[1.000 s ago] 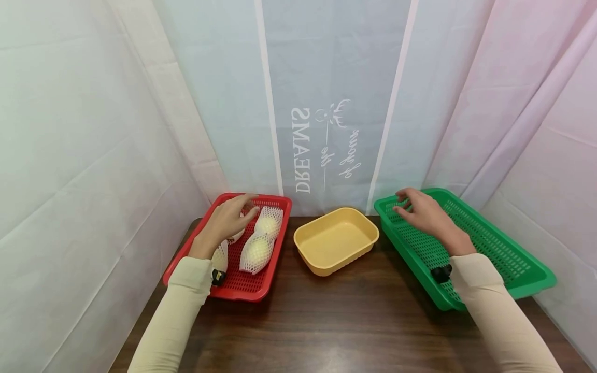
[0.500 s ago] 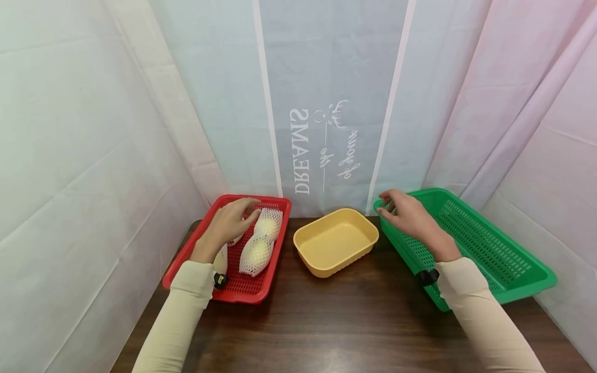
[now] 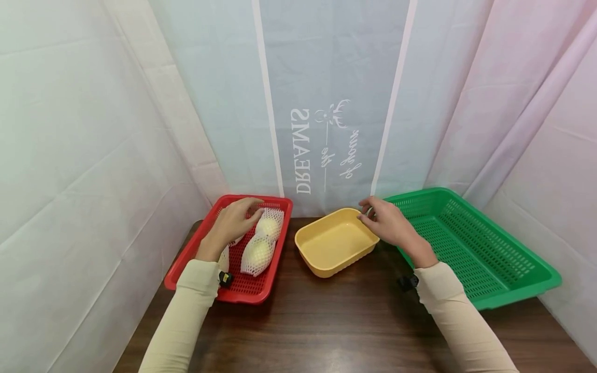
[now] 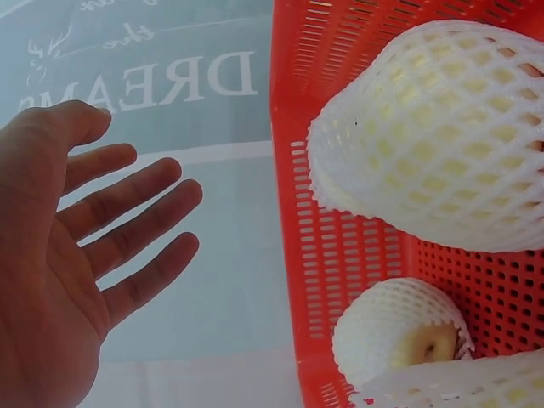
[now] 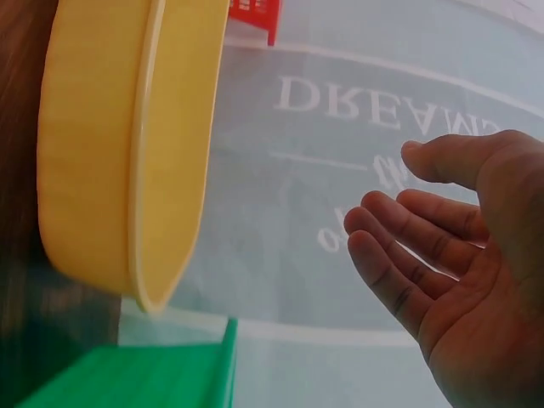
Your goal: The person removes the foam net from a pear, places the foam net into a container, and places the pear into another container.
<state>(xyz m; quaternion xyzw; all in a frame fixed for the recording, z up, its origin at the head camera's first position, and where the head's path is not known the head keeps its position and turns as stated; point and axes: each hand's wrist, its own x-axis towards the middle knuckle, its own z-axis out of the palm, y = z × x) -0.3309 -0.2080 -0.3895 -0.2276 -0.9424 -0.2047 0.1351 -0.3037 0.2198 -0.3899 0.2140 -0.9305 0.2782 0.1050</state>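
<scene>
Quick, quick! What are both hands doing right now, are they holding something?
Left hand: open, holding nothing, over the red basket.
Right hand: open, holding nothing, by the yellow tub.

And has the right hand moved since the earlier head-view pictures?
Yes: the right hand moved left, from over the green basket toward the yellow tray.

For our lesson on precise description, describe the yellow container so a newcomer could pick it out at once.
On the dark brown table stand a red basket at the left and a green basket at the right. Look between them for the yellow container. It is the smallest of the three, and its walls are solid, while both baskets have holes.
</scene>
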